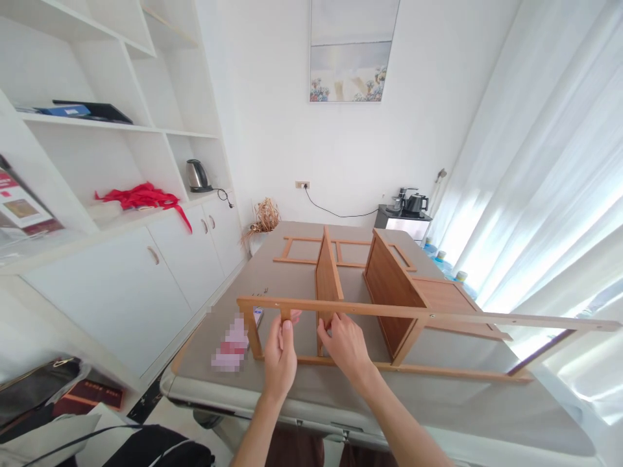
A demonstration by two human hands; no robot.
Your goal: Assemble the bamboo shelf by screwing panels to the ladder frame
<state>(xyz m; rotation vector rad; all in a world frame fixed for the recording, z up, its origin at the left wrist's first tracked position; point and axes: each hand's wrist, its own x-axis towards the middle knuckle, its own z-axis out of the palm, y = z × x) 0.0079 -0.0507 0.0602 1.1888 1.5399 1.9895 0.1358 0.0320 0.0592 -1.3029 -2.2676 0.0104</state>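
A wooden rack frame (pixel 379 309) lies on its side on the grey-topped table, its near long rail running left to right. Against that rail, my left hand (pixel 281 355) is closed around a short wooden slat (pixel 285 313), thumb facing me. My right hand (pixel 346 344) is at the near end of the narrower shelf board (pixel 329 269), just under the rail. Its fingers are bent together in a pinch; whatever is between them is hidden. Farther right, a wider shelf board (pixel 392 288) stands on edge between the near and far sides of the rack.
Left of the rack lies a blurred pink-and-white packet (pixel 231 347), with a few small dark pieces (pixel 263 292) behind it. A wooden panel (pixel 448 295) rests at the right of the table (pixel 438 408). White cabinets (pixel 121 272) line the left; water bottles (pixel 442 259) stand by the curtain.
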